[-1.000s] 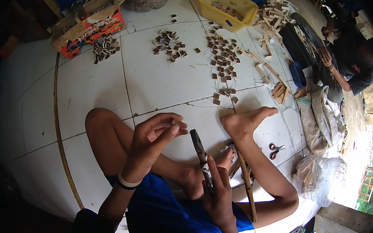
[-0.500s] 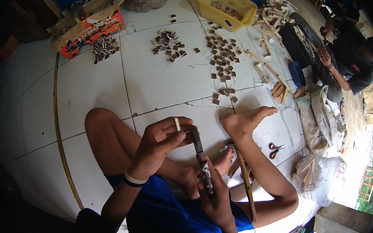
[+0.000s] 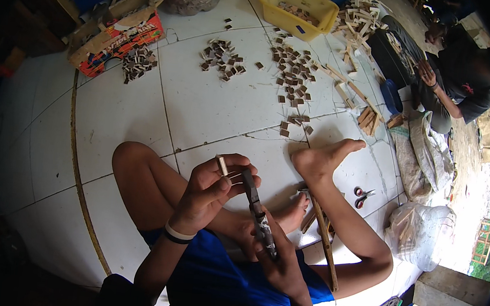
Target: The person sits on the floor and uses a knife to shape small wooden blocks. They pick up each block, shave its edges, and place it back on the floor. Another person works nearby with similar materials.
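Between the thumb and fingers of my left hand (image 3: 202, 190) is a small pale wooden piece (image 3: 221, 165), held upright over my crossed legs. Thin pale strands, too fine to name, run from it toward the tool. My right hand (image 3: 284, 262) is wrapped around the black-and-white handle of a dark-bladed tool (image 3: 259, 214) that looks like a knife. Its dark end points up and left, close to the fingertips of my left hand. A slim wooden stick (image 3: 325, 245) leans beside my right leg.
On the tiled floor ahead lie piles of small brown-and-white pieces (image 3: 292, 74). A yellow tub (image 3: 266, 6), wood offcuts (image 3: 364, 16) and a printed cardboard box (image 3: 100, 48) stand farther off. Scissors (image 3: 363, 197) lie to the right. Another person (image 3: 462, 74) sits at the far right.
The wooden piece in my left hand has shifted slightly left and tilted over. The tool in my right hand has moved a little up and left.
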### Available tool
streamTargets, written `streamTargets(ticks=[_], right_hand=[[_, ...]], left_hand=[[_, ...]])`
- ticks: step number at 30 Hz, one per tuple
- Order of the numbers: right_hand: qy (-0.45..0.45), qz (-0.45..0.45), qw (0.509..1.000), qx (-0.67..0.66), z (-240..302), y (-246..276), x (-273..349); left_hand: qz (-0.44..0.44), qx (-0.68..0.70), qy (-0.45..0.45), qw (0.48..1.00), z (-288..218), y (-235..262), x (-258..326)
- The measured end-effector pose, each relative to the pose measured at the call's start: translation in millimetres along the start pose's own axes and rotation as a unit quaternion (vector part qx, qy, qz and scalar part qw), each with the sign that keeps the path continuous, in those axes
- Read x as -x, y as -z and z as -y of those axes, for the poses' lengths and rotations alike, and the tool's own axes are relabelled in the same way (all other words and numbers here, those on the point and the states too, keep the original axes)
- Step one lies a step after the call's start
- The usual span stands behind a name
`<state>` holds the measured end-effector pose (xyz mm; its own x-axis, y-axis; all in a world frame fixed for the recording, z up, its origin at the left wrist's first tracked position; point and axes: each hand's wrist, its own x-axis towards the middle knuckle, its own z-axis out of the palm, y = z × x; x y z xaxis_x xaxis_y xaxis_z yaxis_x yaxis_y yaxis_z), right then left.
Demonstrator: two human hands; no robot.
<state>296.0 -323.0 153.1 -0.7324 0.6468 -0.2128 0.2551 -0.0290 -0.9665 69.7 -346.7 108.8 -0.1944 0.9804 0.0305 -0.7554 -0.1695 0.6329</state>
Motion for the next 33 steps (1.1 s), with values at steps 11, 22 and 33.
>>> streamTargets(ticks=[11, 22, 33], right_hand=[[-0.019, 0.027, 0.999, -0.022, 0.7, -2.1, 0.2], [-0.011, 0.037, 0.999, -0.024, 3.4, -8.8, -2.2], [-0.017, 0.081, 0.996, -0.04, -2.6, -7.0, 1.7]], left_hand=[[-0.007, -0.009, -0.021, 1.0, 3.7, 6.7, 6.1], [-0.028, -0.035, -0.054, 0.998, -2.4, 6.7, 12.3], [-0.052, -0.025, -0.049, 0.997, 1.6, 13.2, 18.8]])
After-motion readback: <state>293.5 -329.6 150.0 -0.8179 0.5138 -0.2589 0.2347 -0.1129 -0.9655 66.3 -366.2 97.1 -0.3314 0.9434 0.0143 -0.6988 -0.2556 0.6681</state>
